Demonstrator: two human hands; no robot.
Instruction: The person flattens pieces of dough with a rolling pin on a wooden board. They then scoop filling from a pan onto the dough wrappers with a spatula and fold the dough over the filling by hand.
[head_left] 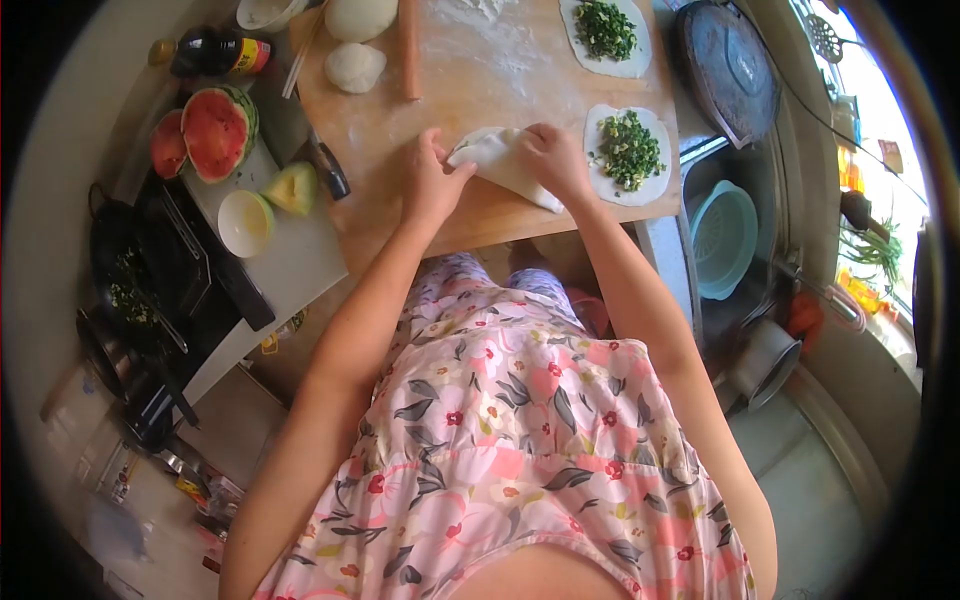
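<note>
A folded white dough wrapper (508,176) lies near the front edge of the wooden board (480,232). At its left end, my left hand (436,178) pinches the dough between thumb and fingers. My right hand (553,160) is closed on the upper right edge of the same wrapper, the fingers curled. Any filling inside is hidden by the fold. Just right of my right hand, a flat dough round (652,186) carries chopped greens (628,150). Farther back on the right sits another dough round (630,66) topped with chopped greens (604,30).
A rolling pin (410,50) and dough lumps (355,68) are at the board's back left. Left of it are a knife handle (331,171), cut watermelon (220,133), a bowl (245,224) and a sauce bottle (212,52). On the right stand a round electric pan (728,70) and a teal basin (724,240).
</note>
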